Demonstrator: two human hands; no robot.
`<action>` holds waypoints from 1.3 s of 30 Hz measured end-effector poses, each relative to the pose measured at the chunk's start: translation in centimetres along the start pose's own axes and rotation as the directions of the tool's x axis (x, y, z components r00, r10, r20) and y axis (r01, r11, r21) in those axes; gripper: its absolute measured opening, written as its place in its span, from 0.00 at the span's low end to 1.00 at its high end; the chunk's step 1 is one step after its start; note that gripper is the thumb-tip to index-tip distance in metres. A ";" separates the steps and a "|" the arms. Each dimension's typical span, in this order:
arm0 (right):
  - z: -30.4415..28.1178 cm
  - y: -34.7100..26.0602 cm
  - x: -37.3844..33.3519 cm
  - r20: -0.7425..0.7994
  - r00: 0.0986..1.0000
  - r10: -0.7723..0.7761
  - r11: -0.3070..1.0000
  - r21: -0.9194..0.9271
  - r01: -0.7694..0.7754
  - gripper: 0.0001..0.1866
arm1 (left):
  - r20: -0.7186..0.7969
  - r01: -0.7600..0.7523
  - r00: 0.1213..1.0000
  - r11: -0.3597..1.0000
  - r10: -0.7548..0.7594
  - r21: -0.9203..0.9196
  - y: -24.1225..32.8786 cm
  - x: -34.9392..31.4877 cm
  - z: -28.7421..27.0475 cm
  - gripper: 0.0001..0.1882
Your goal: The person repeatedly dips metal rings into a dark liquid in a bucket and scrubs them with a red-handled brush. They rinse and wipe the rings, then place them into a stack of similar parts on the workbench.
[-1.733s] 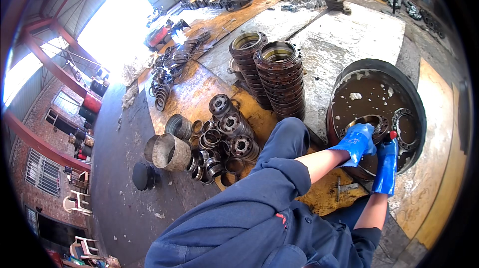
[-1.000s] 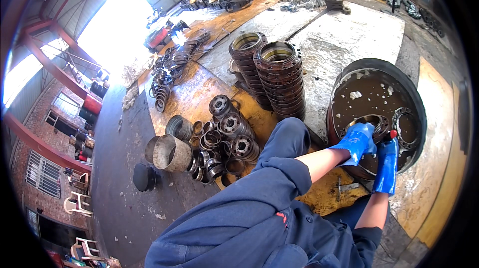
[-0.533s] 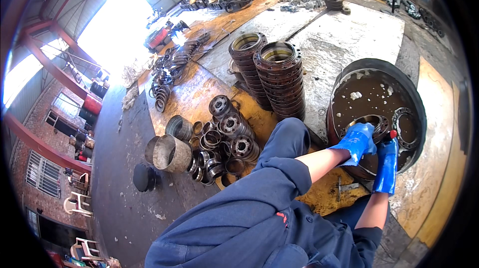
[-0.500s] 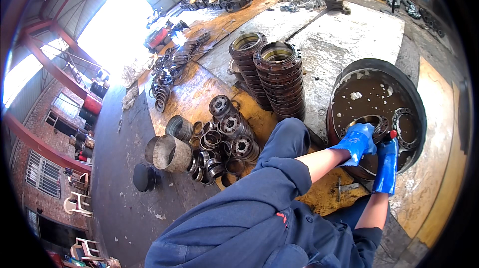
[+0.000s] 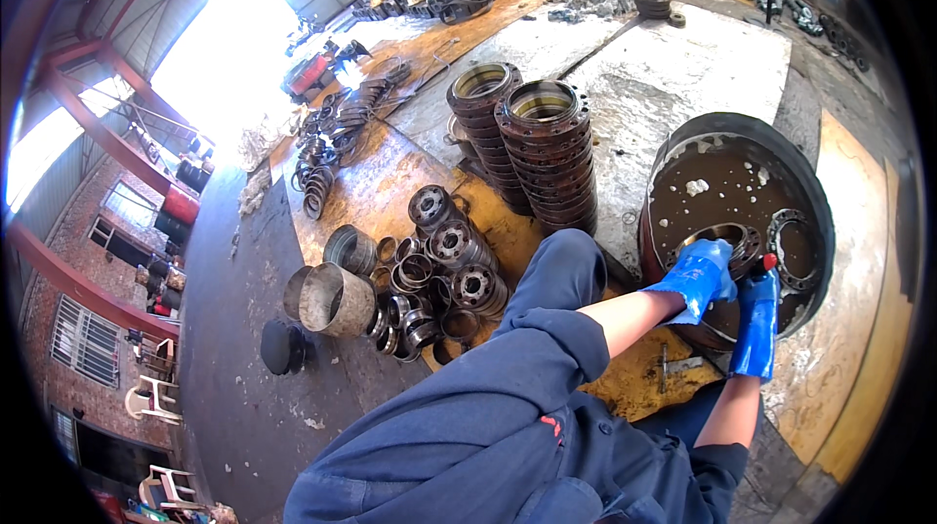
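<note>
A round drum [image 5: 652, 231] holds murky brown liquid with whitish foam lumps. Inside it, at its near side, a dark flanged metal ring [image 5: 734, 234] is tilted up out of the liquid. My left hand [image 5: 709, 270], in a blue rubber glove, is closed on the ring's near rim. Close beside it, my blue-gloved right hand [image 5: 755, 302] is closed around a tool with a red end [image 5: 769, 262]; the rest of that tool is hidden. Another flanged ring [image 5: 793, 249] with bolt holes leans against the drum's right inner wall.
Two tall stacks of flanged rings [image 5: 547, 163] stand left of the drum. Hubs [image 5: 452, 243], smaller rings [image 5: 415, 329] and a wide metal cylinder [image 5: 337, 300] lie nearer on the left. A small metal tool [image 5: 680, 366] lies on the floor before the drum. More parts [image 5: 337, 124] lie farther off.
</note>
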State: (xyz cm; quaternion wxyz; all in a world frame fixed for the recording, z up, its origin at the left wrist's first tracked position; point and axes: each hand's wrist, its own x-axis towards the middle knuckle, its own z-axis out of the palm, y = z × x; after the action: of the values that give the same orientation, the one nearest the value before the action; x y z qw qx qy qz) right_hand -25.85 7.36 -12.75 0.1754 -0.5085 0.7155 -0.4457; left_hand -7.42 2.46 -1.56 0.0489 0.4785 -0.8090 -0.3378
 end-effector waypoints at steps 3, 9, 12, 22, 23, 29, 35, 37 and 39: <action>0.1 0.0 0.0 0.032 0.999 -0.003 1.000 -0.002 0.003 0.14 | -0.013 -0.013 1.000 1.000 0.013 0.011 -0.2 0.0 0.1 0.31; 0.3 2.1 0.5 0.016 1.000 -0.013 1.000 -0.001 0.013 0.13 | 0.050 -0.004 0.999 0.999 0.002 0.037 0.4 -0.1 -0.5 0.32; 0.6 0.6 0.0 0.030 0.999 -0.020 0.999 -0.025 0.021 0.13 | 0.029 0.008 1.000 0.999 -0.009 0.037 -0.5 -0.3 -0.2 0.32; 0.7 3.5 1.4 0.104 0.994 0.032 0.998 0.047 -0.037 0.12 | 0.032 -0.015 0.999 0.999 0.013 0.042 -0.1 0.1 -0.1 0.33; 0.6 3.6 1.4 0.103 0.994 0.028 0.999 0.025 -0.031 0.13 | 0.032 -0.020 0.999 0.999 0.019 0.042 -0.1 0.1 -0.1 0.33; 0.4 3.2 1.2 0.115 0.993 0.039 0.998 0.041 -0.044 0.13 | 0.032 -0.005 0.999 0.999 0.004 0.031 0.0 -0.1 -0.3 0.33; 0.2 3.1 1.2 0.127 0.991 0.036 0.998 0.046 -0.042 0.14 | 0.039 0.002 0.999 0.999 -0.003 0.034 0.1 -0.1 -0.4 0.33; 0.3 3.0 1.1 0.124 0.991 0.041 0.997 0.061 -0.049 0.13 | 0.061 0.013 0.998 0.999 -0.015 0.035 0.2 0.0 -0.5 0.33; 0.4 2.8 1.1 0.129 0.991 0.043 0.998 0.049 -0.050 0.13 | 0.075 0.024 0.997 0.999 -0.026 0.022 0.2 0.0 -0.6 0.32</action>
State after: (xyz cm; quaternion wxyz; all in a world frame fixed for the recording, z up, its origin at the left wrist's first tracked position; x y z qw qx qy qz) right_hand -27.66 6.43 -15.03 0.2443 -0.5143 0.7027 -0.4266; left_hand -7.31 2.25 -0.99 0.0090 0.4760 -0.8077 -0.3477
